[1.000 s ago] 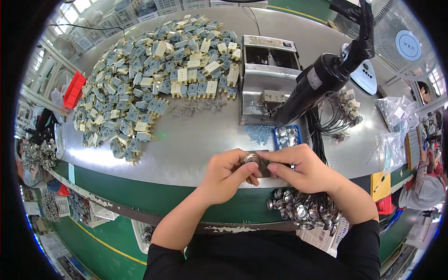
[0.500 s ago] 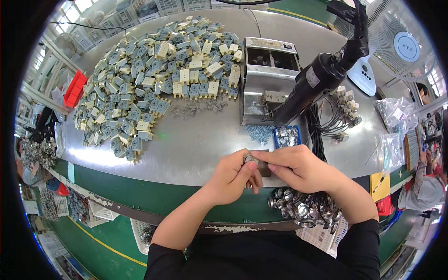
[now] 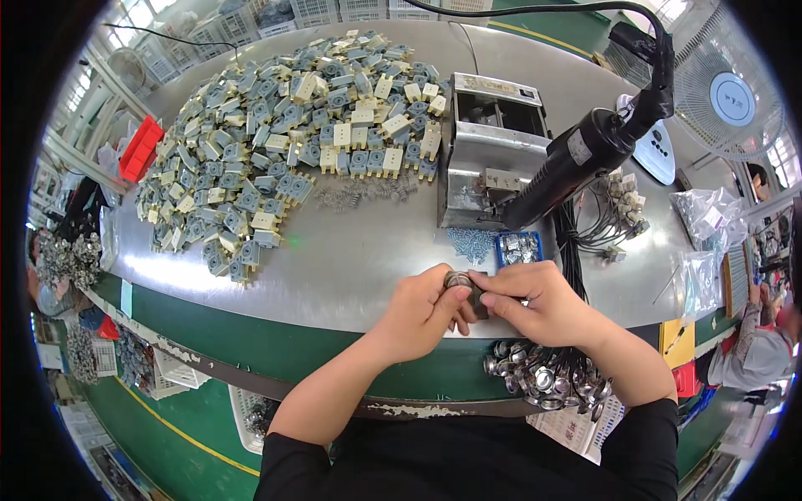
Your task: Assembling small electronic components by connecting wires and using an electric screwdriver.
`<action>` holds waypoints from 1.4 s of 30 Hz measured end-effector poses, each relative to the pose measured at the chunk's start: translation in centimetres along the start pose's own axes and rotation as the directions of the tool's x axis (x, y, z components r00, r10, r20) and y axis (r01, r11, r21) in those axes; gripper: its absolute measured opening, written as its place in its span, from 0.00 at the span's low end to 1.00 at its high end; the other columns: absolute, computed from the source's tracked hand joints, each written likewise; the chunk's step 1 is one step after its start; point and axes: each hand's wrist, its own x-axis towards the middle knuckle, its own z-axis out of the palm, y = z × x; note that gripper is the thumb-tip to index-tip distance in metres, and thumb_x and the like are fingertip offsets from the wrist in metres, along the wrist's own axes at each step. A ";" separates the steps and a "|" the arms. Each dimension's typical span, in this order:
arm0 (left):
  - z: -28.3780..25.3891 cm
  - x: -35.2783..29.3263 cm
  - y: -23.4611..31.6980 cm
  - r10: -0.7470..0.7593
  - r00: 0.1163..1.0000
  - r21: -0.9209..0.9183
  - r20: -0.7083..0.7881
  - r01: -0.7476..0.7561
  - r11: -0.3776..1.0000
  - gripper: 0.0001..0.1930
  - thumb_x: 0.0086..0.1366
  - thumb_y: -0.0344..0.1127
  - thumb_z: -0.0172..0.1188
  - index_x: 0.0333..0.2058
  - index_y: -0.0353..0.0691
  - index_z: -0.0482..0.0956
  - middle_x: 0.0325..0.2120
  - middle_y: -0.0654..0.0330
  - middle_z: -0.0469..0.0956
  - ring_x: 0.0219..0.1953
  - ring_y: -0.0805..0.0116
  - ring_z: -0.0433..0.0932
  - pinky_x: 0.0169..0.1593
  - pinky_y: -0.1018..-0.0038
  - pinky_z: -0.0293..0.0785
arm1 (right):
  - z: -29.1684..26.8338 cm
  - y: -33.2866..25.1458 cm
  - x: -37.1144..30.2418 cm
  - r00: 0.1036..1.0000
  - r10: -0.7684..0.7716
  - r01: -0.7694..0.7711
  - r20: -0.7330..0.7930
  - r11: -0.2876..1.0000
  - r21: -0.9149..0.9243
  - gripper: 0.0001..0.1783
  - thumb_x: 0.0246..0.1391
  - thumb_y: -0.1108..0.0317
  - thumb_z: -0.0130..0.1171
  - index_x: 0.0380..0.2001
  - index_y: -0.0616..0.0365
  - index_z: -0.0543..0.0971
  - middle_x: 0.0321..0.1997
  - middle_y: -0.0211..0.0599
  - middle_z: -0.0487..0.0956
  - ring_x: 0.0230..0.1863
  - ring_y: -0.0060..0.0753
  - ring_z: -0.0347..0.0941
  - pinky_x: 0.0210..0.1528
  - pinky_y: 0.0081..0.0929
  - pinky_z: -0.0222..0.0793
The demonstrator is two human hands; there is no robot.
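My left hand (image 3: 422, 311) and my right hand (image 3: 539, 302) meet over the near edge of the metal table (image 3: 351, 267). Together they pinch a small round metal part (image 3: 459, 280), fingertips of both hands around it. Just below my right wrist lies a bunch of round metal parts on black wires (image 3: 543, 380). Behind my hands sit a small blue tray of metal pieces (image 3: 518, 248) and a scatter of small screws (image 3: 472, 242).
A large heap of grey and cream plastic blocks (image 3: 284, 142) covers the far left of the table. A steel box fixture (image 3: 489, 150) and a black hanging power screwdriver (image 3: 585, 154) stand behind my hands. Wired parts (image 3: 614, 221), clear bags (image 3: 710, 217) and a fan (image 3: 731, 96) are at right.
Both hands stay together at the table edge. The fingers have shifted slightly around the round metal part.
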 end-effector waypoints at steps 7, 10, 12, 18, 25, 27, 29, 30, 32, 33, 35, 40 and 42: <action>-0.7 0.1 0.6 -0.122 0.980 -0.239 0.160 0.158 0.958 0.17 0.85 0.44 0.47 0.46 0.33 0.71 0.26 0.53 0.84 0.25 0.67 0.85 0.28 0.75 0.79 | -1.1 -0.2 0.3 0.998 -0.052 0.053 0.035 0.999 -0.013 0.18 0.64 0.76 0.63 0.55 0.71 0.83 0.30 0.48 0.82 0.29 0.43 0.79 0.35 0.34 0.73; -0.1 0.2 0.2 -0.113 0.983 -0.358 0.144 0.158 0.920 0.18 0.85 0.46 0.46 0.47 0.34 0.71 0.27 0.51 0.84 0.24 0.65 0.84 0.29 0.72 0.80 | -1.2 -0.5 0.2 0.997 -0.028 0.028 0.068 1.000 0.003 0.18 0.65 0.76 0.62 0.55 0.71 0.83 0.30 0.48 0.81 0.29 0.42 0.79 0.35 0.35 0.73; 0.0 0.2 0.2 -0.113 0.986 -0.347 0.126 0.151 0.926 0.17 0.85 0.44 0.46 0.47 0.34 0.71 0.27 0.51 0.84 0.26 0.64 0.85 0.31 0.71 0.81 | -1.1 -0.2 0.3 0.998 -0.023 0.023 0.052 1.000 0.007 0.17 0.64 0.76 0.62 0.55 0.71 0.83 0.29 0.48 0.81 0.29 0.41 0.79 0.35 0.35 0.73; -3.8 -1.5 3.2 0.045 0.999 0.135 0.014 -0.046 0.990 0.17 0.79 0.41 0.57 0.55 0.33 0.76 0.30 0.55 0.85 0.34 0.65 0.87 0.39 0.70 0.82 | -2.7 -1.2 0.6 0.966 0.182 -0.168 0.182 0.982 -0.088 0.34 0.53 0.68 0.75 0.64 0.54 0.81 0.26 0.37 0.80 0.29 0.34 0.77 0.37 0.33 0.72; -16.2 -5.2 3.5 0.554 0.716 0.889 -0.424 0.446 0.103 0.27 0.60 0.42 0.75 0.58 0.42 0.82 0.44 0.57 0.80 0.47 0.55 0.80 0.47 0.62 0.77 | -3.4 1.7 -1.2 0.981 0.182 -0.070 0.073 0.672 -0.737 0.15 0.42 0.68 0.74 0.36 0.58 0.85 0.33 0.42 0.81 0.38 0.53 0.79 0.44 0.45 0.72; -17.4 -6.8 3.0 0.488 0.743 0.866 -0.457 0.497 0.054 0.25 0.60 0.40 0.74 0.56 0.42 0.83 0.48 0.57 0.79 0.53 0.55 0.77 0.52 0.60 0.75 | -3.2 2.0 -1.1 0.976 0.194 -0.054 0.103 0.666 -0.744 0.12 0.42 0.69 0.74 0.33 0.58 0.84 0.32 0.42 0.81 0.40 0.52 0.79 0.44 0.45 0.72; -18.1 -7.8 2.3 0.413 0.773 0.851 -0.482 0.525 0.011 0.24 0.60 0.39 0.74 0.55 0.43 0.84 0.53 0.57 0.77 0.58 0.54 0.75 0.57 0.58 0.72 | -3.4 3.0 -1.5 0.971 0.174 -0.006 0.162 0.698 -0.716 0.10 0.42 0.71 0.72 0.32 0.57 0.85 0.32 0.43 0.80 0.41 0.51 0.79 0.45 0.45 0.72; -18.2 -8.0 1.8 0.448 0.792 0.879 -0.414 0.476 -0.028 0.23 0.60 0.38 0.73 0.54 0.43 0.85 0.53 0.58 0.78 0.60 0.54 0.74 0.60 0.56 0.70 | -3.4 3.2 -1.5 0.971 0.178 -0.012 0.158 0.698 -0.716 0.10 0.42 0.71 0.72 0.32 0.57 0.85 0.32 0.43 0.80 0.41 0.51 0.79 0.45 0.45 0.72; -18.4 -8.0 1.1 0.471 0.819 0.916 -0.328 0.398 -0.055 0.22 0.60 0.36 0.73 0.53 0.44 0.85 0.54 0.59 0.78 0.62 0.54 0.73 0.63 0.54 0.67 | -3.9 3.4 -1.9 0.957 0.228 -0.029 0.181 0.695 -0.718 0.10 0.42 0.73 0.70 0.32 0.58 0.85 0.33 0.43 0.81 0.42 0.52 0.79 0.47 0.46 0.73; -18.4 -7.8 1.2 0.464 0.837 0.933 -0.291 0.355 -0.054 0.21 0.59 0.35 0.73 0.52 0.44 0.85 0.55 0.59 0.78 0.63 0.54 0.73 0.64 0.53 0.67 | -4.2 3.5 -2.2 0.953 0.259 -0.066 0.159 0.687 -0.724 0.10 0.42 0.73 0.70 0.32 0.58 0.85 0.33 0.43 0.81 0.42 0.52 0.79 0.47 0.46 0.73; -18.6 -8.5 1.7 0.459 0.855 0.958 -0.241 0.285 -0.028 0.18 0.56 0.32 0.74 0.46 0.42 0.83 0.57 0.59 0.78 0.65 0.51 0.73 0.65 0.52 0.66 | -4.6 3.6 -1.7 0.973 0.172 -0.031 0.151 0.751 -0.659 0.11 0.42 0.75 0.69 0.33 0.59 0.85 0.35 0.44 0.82 0.43 0.54 0.79 0.48 0.47 0.74; -16.7 -9.0 0.2 0.408 0.810 0.742 -0.421 0.049 0.668 0.16 0.67 0.31 0.70 0.50 0.39 0.76 0.56 0.51 0.81 0.57 0.51 0.80 0.60 0.59 0.75 | -6.2 2.3 -0.6 0.969 0.196 -0.070 0.149 0.799 -0.597 0.11 0.44 0.74 0.69 0.34 0.61 0.86 0.41 0.46 0.83 0.45 0.54 0.81 0.51 0.48 0.78; -15.1 -7.9 -0.7 0.326 0.794 0.425 -0.512 -0.095 0.900 0.14 0.72 0.32 0.66 0.52 0.39 0.74 0.55 0.49 0.81 0.53 0.54 0.83 0.56 0.63 0.79 | -5.6 2.9 -0.9 0.968 0.179 -0.037 0.174 0.793 -0.608 0.10 0.43 0.72 0.71 0.33 0.60 0.86 0.39 0.43 0.82 0.43 0.53 0.82 0.49 0.47 0.78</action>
